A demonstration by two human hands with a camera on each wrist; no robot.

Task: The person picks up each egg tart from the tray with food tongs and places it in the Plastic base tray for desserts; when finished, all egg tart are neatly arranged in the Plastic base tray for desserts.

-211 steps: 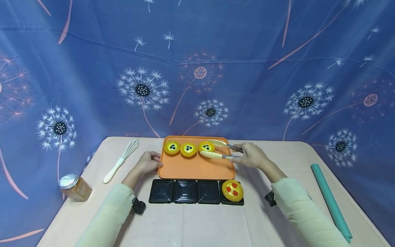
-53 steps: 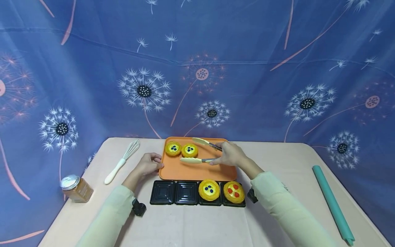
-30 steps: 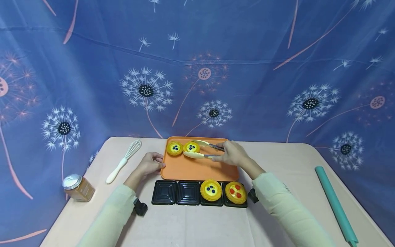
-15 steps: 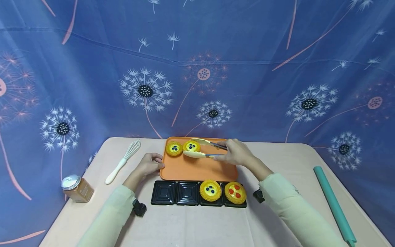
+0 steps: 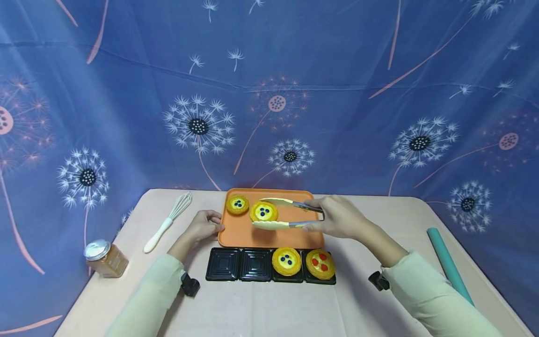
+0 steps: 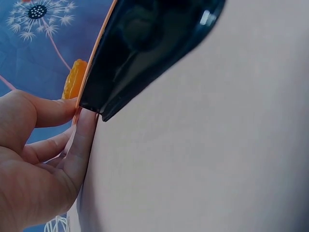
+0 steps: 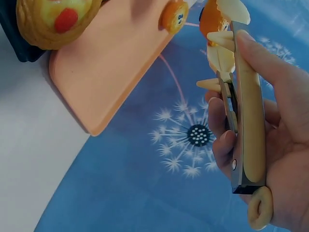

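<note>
Fingers of our right hand (image 5: 338,217) curled round cream-tipped silver metal tongs (image 5: 291,225), which held a round yellow tart with blue dots (image 5: 263,212) above the orange rectangular tray (image 5: 290,239), left of its middle. Our left hand (image 5: 204,226) pinched that tray's left edge. A matching tart (image 5: 237,204) lay at its far left corner. Outside its near edge stood four black square plastic holders (image 5: 223,265), the right two bearing a blue-dotted tart (image 5: 287,261) and a red-dotted tart (image 5: 320,264).

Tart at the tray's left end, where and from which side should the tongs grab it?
Once the tongs are free, I'd take that tart by its outer crust, coming from the right: it's round, its dotted topping faces up, and the rim of the tray sits close on its left.
</note>
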